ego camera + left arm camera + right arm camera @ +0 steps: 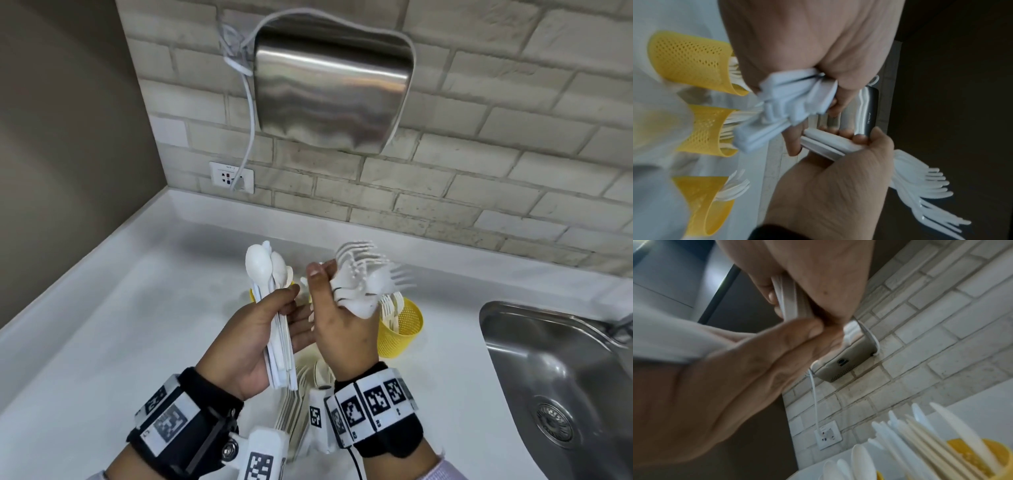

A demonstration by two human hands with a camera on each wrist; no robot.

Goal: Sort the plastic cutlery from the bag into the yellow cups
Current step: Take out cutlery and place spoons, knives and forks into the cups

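spoons [265, 270] stand bundled in the left hand [246, 337], bowls up, handles running down across the palm, with the fingers [286, 298] curled round the bunch. forks [359, 274] are gripped in the right hand [346, 322], its fingers wrapped tight about the handles and the tines fanning up and to the right; the thumb [317, 277] points upward. both hands are raised over the white worktop [120, 308], close together, the fingertips nearly meeting. behind the right hand a yellow mesh cup [404, 329] stands upright on the worktop with forks in it. the left wrist view shows three yellow cups [694, 65] in a row, each with white cutlery poking out; one [702, 203] holds forks. below the hands more cutlery lies in a clear bag [294, 404] on the worktop, partly hidden by the wrists. a steel hand dryer [332, 92] hangs on the brick wall, its cable running down to a socket [232, 177], and a steel sink [561, 370] sits at the right.
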